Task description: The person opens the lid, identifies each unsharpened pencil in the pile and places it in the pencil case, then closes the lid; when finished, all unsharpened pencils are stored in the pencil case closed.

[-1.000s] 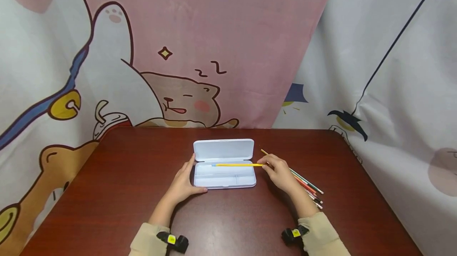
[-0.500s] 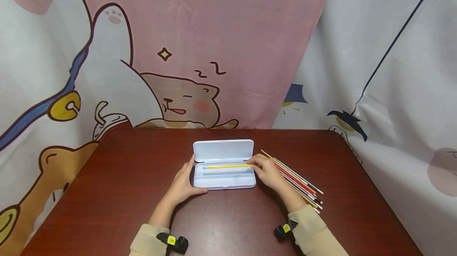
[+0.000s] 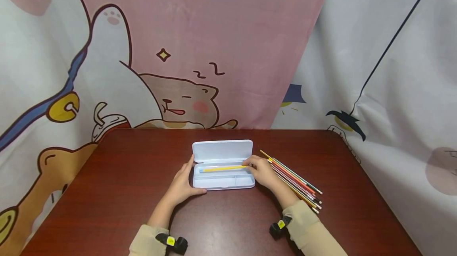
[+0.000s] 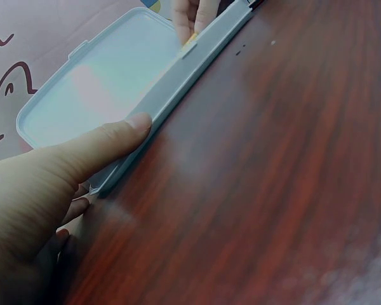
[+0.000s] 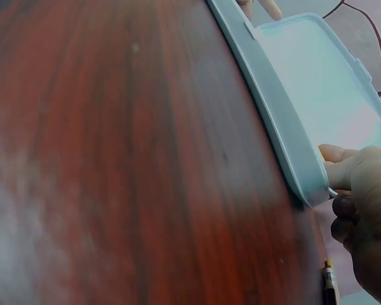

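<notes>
A pale blue-white pencil case (image 3: pixel 210 182) lies on the table, its lid (image 3: pixel 223 151) raised at the back. At its left end, my left hand (image 3: pixel 182 184) steadies it, thumb along the front wall and fingers at the left side; the left wrist view shows the thumb (image 4: pixel 114 143) on the case's front edge. My right hand (image 3: pixel 262 170) pinches the right end of a yellow pencil (image 3: pixel 223 168) with a light blue left tip. The pencil lies slightly slanted in the long rear compartment. In the right wrist view, the case wall mostly hides the pencil.
Right of the case, several coloured pencils (image 3: pixel 296 180) lie in a slanting bundle, partly behind the right forearm. The dark red-brown wooden table (image 3: pixel 118 192) ends at a back edge against a printed cartoon curtain (image 3: pixel 250 49).
My right hand has moved left and brought the yellow pencil into the case, lowering it into the rear compartment. My left hand has stayed at the case's left end.
</notes>
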Available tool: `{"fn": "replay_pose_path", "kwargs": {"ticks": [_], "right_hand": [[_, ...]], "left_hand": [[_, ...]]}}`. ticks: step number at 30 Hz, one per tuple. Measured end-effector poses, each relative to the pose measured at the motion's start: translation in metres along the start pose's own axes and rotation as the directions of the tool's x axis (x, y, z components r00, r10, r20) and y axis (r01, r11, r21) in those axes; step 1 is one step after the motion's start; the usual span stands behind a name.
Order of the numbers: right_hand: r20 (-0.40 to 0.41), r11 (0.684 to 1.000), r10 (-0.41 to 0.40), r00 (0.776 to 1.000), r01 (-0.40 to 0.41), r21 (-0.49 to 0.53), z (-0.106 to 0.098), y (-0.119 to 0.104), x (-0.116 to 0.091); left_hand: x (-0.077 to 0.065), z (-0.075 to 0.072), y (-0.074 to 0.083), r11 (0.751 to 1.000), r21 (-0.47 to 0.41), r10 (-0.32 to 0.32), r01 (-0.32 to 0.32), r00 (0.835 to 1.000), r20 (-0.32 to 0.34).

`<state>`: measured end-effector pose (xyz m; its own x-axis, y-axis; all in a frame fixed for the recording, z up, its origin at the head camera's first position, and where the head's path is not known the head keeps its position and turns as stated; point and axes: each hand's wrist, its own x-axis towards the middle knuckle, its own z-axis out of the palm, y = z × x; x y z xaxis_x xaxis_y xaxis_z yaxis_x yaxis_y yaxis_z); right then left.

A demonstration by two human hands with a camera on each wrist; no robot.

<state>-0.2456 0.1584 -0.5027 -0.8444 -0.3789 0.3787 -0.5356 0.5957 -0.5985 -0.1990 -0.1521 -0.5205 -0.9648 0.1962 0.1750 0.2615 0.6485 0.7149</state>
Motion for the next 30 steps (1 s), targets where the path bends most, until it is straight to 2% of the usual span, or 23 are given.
{"fn": "replay_pose_path", "kwargs": {"ticks": [7, 12, 19, 30], "right_hand": [[0.009, 0.999, 0.017, 1.0, -0.017, -0.043, 0.005, 0.001, 0.002], [-0.003, 0.998, -0.004, 1.0, 0.003, -0.061, 0.005, 0.002, 0.002], [-0.008, 0.999, -0.027, 1.0, 0.027, -0.041, 0.005, 0.003, 0.001], [-0.086, 1.0, 0.013, 0.996, -0.012, 0.016, -0.011, -0.005, -0.009]], "left_hand": [[-0.001, 0.0, 0.001, 1.0, 0.005, 0.0, 0.0, 1.0, 0.001], [0.0, -0.001, 0.001, 1.0, 0.006, 0.008, -0.008, 1.0, -0.001], [-0.001, 0.0, -0.001, 1.0, 0.003, 0.02, -0.02, 1.0, -0.003], [0.0, 0.0, -0.002, 1.0, -0.004, 0.02, -0.02, 1.0, -0.003]]}}
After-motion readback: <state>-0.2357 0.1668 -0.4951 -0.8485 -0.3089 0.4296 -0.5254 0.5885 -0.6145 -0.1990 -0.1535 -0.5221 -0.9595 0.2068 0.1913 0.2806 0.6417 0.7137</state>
